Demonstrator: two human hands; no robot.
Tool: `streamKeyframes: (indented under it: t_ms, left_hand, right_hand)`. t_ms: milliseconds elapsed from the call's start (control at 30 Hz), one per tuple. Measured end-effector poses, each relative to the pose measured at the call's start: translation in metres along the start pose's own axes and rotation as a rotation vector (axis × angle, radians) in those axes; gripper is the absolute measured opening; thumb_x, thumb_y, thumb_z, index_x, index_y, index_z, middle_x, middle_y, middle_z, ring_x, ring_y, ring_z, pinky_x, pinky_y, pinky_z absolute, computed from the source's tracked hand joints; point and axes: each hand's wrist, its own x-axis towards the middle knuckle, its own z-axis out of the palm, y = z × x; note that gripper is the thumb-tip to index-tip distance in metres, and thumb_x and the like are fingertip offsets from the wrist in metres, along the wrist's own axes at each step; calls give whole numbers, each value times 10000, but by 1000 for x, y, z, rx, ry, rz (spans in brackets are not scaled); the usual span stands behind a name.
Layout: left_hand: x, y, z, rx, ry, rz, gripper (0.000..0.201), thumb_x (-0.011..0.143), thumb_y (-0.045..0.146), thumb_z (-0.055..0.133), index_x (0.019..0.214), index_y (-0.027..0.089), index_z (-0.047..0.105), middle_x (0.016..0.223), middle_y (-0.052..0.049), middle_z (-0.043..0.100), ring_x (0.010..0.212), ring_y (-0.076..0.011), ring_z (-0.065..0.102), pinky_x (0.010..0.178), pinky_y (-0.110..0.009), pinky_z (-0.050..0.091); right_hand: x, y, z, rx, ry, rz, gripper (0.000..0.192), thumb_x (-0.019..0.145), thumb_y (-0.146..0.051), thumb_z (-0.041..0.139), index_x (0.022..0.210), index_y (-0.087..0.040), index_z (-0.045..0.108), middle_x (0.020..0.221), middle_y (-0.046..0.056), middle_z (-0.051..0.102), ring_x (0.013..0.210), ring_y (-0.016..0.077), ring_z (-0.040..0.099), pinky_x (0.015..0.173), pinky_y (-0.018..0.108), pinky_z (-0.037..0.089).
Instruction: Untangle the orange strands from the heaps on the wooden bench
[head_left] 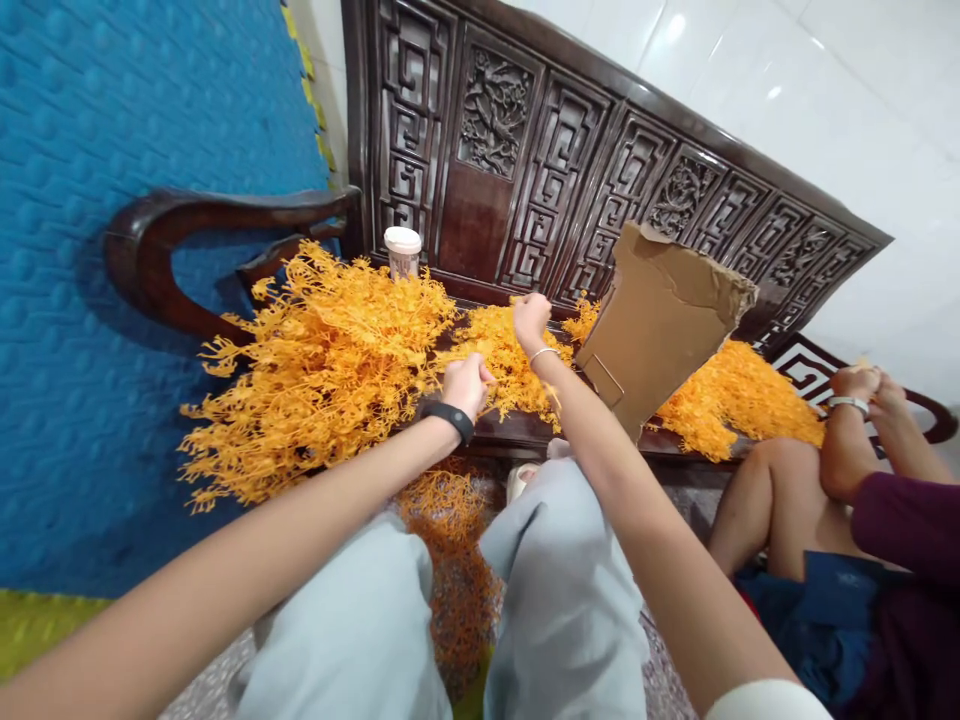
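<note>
1. Orange branching plastic sprigs, heaped in a large pile on the dark carved wooden bench, spilling over its front edge.
2. Left hand closed in a fist at the right edge of that big pile, gripping a thin orange sprig; black band on the wrist just behind it.
3. Right hand raised slightly above and to the right of the left hand, fingers curled shut over orange sprig material; thin silver bangle on the wrist. Exactly what lies inside the grip: cannot tell.
4. Smaller orange mound directly beneath and between both hands, on the bench seat.
5. White-lidded paper cup upright behind the big pile, against the carved bench back.
6. Torn brown cardboard sheet propped at a tilt to the right of the hands, leaning toward the bench back.
7. Another orange heap beyond the cardboard, further right along the bench seat.
8. Loose orange bits scattered on the floor below the bench edge, between the light grey trouser knees.
9. Blue textured foam mat to the left of the bench, behind its curved armrest.
10. Co-worker's hands at the far right end of the bench, held close together, bracelet on one wrist, purple sleeve below.
</note>
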Motion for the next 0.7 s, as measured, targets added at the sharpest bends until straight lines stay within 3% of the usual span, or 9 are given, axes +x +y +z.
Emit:
streamKeyframes:
  t_ms: [67,167,233,333,433,533,633,700]
  left_hand:
    - [-12,0,3,53,-73,54,376,790,181,375,415,168,376,236,70,218,227,-34,157,337,-183,124]
    - [-22,2,0,193,-164,100,427,855,304,362,456,161,422,252,67,259,230,-33,190,335,-176,149]
    - [-23,3,-9,287,-229,54,478,870,414,321,477,168,439,252,56,287,224,-48,223,326,-183,173]
    - [-18,4,-32,366,-315,19,520,877,455,264,501,168,480,264,29,349,232,-78,307,335,-202,251]
    - [-11,4,-52,382,-283,55,409,877,328,309,583,150,531,299,22,421,276,-98,395,392,-214,340]
    - [-9,3,-62,355,-249,89,278,846,262,367,685,138,557,390,20,513,367,-113,490,486,-233,418]
    - [-10,4,-66,323,-204,117,211,815,253,426,731,129,575,501,3,587,487,-120,555,585,-253,455]
    - [-11,4,-68,296,-184,127,215,804,279,457,760,118,594,568,-14,618,544,-126,576,619,-265,462]
  right_hand:
    - [12,20,-1,1,-12,28,236,795,-155,425,884,-131,643,904,125,647,841,205,596,762,291,423]
    - [18,48,2,2,-131,-68,270,739,-129,497,981,-141,616,850,83,649,791,185,588,727,275,433]
    - [16,60,5,31,-261,-133,317,698,-82,516,1000,-112,606,810,71,642,722,161,575,675,251,436]
    - [11,73,9,84,-435,-207,230,674,-61,545,881,-90,642,729,49,627,637,126,549,613,220,429]
    - [6,81,10,115,-492,-251,140,675,-96,595,802,-110,654,689,24,617,624,109,543,628,217,432]
    - [1,83,11,145,-496,-288,136,680,-105,613,808,-127,652,778,33,638,713,113,561,707,234,436]
    - [-7,73,8,238,-497,-301,123,675,-103,631,796,-128,641,856,49,647,758,114,565,729,232,430]
    - [-16,59,3,381,-565,-253,77,745,-190,595,763,-121,623,838,59,648,692,101,565,650,211,429]
